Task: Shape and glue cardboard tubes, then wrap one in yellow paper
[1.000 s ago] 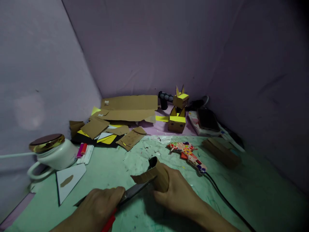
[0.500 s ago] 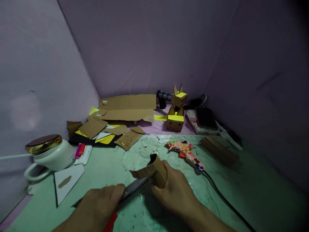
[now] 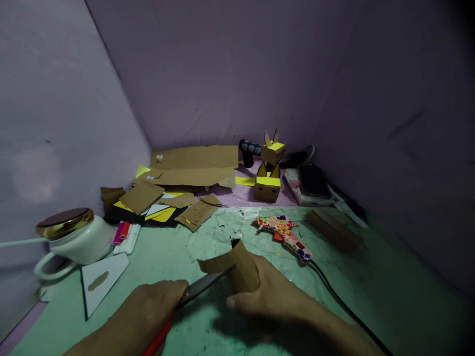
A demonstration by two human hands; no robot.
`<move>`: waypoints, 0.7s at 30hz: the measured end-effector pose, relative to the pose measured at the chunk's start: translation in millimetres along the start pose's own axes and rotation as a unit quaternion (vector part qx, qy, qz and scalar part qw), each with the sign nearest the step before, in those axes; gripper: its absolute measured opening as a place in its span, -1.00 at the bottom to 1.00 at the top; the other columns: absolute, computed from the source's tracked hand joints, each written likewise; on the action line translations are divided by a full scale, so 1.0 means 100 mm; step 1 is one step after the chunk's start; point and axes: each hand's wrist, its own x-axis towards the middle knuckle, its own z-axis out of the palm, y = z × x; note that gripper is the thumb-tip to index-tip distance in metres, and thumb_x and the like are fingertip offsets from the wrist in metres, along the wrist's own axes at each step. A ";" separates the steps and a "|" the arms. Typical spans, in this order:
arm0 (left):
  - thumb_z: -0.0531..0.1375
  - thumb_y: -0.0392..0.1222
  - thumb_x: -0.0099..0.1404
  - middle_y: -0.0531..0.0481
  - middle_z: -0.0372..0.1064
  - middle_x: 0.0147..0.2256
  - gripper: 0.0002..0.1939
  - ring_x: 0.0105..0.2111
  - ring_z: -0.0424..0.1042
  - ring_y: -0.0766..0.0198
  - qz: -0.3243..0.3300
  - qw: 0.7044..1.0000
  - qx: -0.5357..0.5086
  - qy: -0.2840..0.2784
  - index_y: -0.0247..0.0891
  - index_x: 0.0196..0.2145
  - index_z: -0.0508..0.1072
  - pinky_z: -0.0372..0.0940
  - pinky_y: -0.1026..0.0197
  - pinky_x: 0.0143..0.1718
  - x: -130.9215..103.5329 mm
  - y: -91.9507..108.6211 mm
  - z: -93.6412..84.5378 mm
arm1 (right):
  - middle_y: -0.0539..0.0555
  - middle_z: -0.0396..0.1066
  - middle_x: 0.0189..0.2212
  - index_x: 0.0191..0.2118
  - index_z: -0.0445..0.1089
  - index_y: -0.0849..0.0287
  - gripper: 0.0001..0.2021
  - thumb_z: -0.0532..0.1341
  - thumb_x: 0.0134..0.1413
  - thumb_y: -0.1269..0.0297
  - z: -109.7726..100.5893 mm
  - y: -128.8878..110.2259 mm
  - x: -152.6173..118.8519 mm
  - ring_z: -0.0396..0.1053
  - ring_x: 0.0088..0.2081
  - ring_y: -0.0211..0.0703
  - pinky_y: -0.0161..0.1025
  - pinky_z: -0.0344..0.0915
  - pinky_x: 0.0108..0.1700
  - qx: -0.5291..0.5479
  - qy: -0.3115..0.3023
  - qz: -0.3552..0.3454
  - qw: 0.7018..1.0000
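Note:
My left hand (image 3: 152, 309), at the lower left, is closed on a pair of scissors with a red handle (image 3: 159, 338). The dark metal scissor blade (image 3: 204, 287) points up and right, its tip against a curled piece of brown cardboard (image 3: 243, 267). A loose strip of that cardboard sticks out to the left above the blade. My right hand (image 3: 267, 291) grips the cardboard from the right, thumb below and fingers behind it. Both are held above the green table (image 3: 208, 329). The scissors' finger loops are hidden by my left hand.
A patterned glue gun (image 3: 284, 232) lies right of centre, its black cord running to the lower right. On the left are a white mug (image 3: 87, 242), markers (image 3: 126, 237) and a white triangular piece (image 3: 104, 282). Cardboard scraps (image 3: 143, 195) and a cardboard box with ears (image 3: 267, 190) stand behind.
The blade has tilted a little, and its tip now overlaps the cardboard less. My right thumb has moved down from the cardboard. The whole view has shifted slightly.

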 end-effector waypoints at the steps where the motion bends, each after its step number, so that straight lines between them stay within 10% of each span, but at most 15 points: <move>1: 0.02 -0.34 0.09 0.07 0.45 -0.40 -0.80 -0.40 0.44 0.24 -0.004 1.000 0.008 -0.003 -0.14 -0.30 0.30 0.27 0.30 -0.42 -0.01 0.01 0.00 | -0.06 0.31 -0.43 -0.17 0.38 0.16 -0.60 0.33 -0.26 0.35 0.02 0.01 0.00 0.22 -0.45 -0.26 -0.34 0.16 -0.48 -0.025 0.014 0.001 1.000; 21: 0.03 -0.46 -0.09 0.10 0.45 -0.41 -0.61 -0.45 0.46 0.21 -0.047 0.997 0.050 -0.023 -0.14 -0.27 0.26 0.17 0.26 -0.47 -0.03 0.09 0.05 | 0.01 0.42 -0.44 -0.30 0.30 0.14 -0.73 0.25 -0.26 0.39 0.15 0.09 0.02 0.34 -0.45 -0.18 -0.29 0.25 -0.49 -0.145 0.098 -0.011 0.985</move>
